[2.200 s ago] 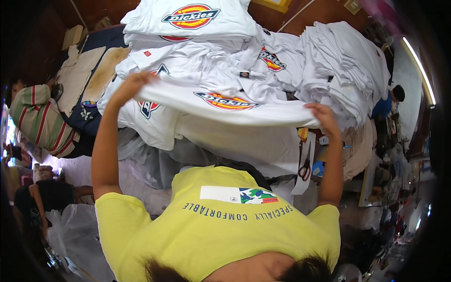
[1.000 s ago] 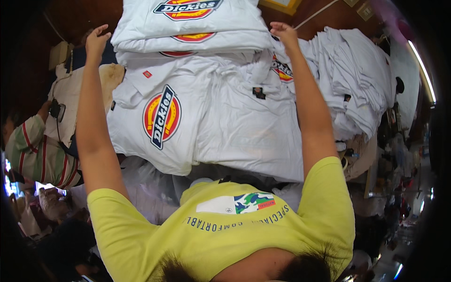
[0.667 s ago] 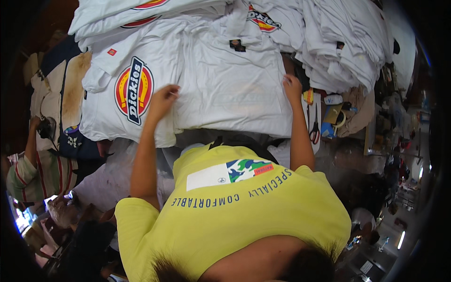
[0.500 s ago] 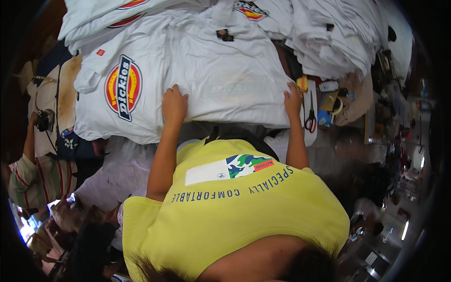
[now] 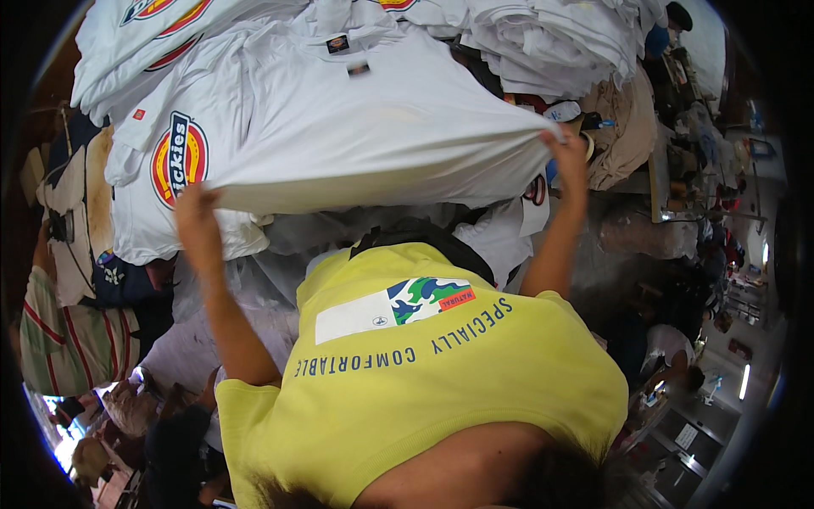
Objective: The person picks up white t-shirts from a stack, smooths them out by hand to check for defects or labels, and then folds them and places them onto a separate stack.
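Note:
A white T-shirt [image 5: 373,127] is stretched between my two hands, its near edge lifted off the pile and pulled taut. My left hand [image 5: 198,222] grips one end of that edge, beside a colourful round logo print [image 5: 180,159] on a white shirt underneath. At the other end, my right hand [image 5: 566,153] pinches the fabric, with a bunched corner at the fingertips. The far part of the shirt lies on the pile, where small dark neck labels [image 5: 338,43] show. The left fingers are slightly blurred.
More white shirts [image 5: 551,42] are heaped at the far right, and printed ones [image 5: 127,59] at the far left. Scissor handles [image 5: 535,191] and brown cloth [image 5: 623,127] lie to the right. Another person in a striped garment [image 5: 76,331] is at the left.
My hands have moved apart, the left one leftward and nearer, the right one rightward. The shirt's near edge has risen from lying flat and is now stretched wide.

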### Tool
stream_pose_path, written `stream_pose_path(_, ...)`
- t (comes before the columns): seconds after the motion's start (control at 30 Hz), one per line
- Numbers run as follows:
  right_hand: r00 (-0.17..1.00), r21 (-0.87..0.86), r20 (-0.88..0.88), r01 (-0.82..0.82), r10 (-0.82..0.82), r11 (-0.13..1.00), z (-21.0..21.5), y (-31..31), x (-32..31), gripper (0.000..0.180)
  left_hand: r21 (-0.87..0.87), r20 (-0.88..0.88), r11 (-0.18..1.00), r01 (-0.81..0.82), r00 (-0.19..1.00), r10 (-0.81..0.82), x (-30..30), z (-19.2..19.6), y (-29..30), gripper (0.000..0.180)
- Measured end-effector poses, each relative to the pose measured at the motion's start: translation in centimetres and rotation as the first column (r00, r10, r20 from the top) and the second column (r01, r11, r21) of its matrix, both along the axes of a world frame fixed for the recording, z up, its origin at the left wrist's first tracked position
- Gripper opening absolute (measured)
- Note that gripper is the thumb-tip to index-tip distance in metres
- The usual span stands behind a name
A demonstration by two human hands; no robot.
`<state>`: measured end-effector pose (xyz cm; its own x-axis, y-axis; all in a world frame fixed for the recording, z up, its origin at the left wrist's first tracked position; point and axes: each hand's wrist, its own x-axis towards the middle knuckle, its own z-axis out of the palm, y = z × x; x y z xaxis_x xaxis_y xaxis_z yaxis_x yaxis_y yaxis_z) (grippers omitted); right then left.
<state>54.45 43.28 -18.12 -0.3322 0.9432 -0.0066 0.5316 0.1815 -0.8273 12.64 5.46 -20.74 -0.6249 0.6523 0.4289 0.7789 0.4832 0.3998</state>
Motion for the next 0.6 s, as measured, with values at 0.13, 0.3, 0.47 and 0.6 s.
stream_pose_path(0.13,0.866,-0.062,-0.500,-0.043,0.006,0.997,6.7,-0.9,0.4,0.029,0.402,0.525,0.903,-0.150,0.846,-0.094,-1.3,7.3,-1.3,0.020)
stream_pose_path(0.3,0.978,0.038,-0.207,0.001,0.007,0.999,11.3,-0.6,2.4,0.028,0.220,0.460,0.974,-0.058,0.886,-0.051,-3.6,12.0,-4.5,0.024)
stream_pose_path(0.47,0.810,-0.065,-0.585,-0.022,-0.020,0.998,12.7,-1.9,3.7,0.028,0.604,0.355,0.795,-0.055,0.912,-0.206,-3.4,17.5,-7.9,0.023)
stream_pose_path(0.6,0.631,0.142,-0.761,-0.059,0.147,0.988,16.5,0.3,-1.6,0.030,0.286,-0.381,0.954,-0.086,0.904,0.195,-8.9,21.6,-8.1,0.031)
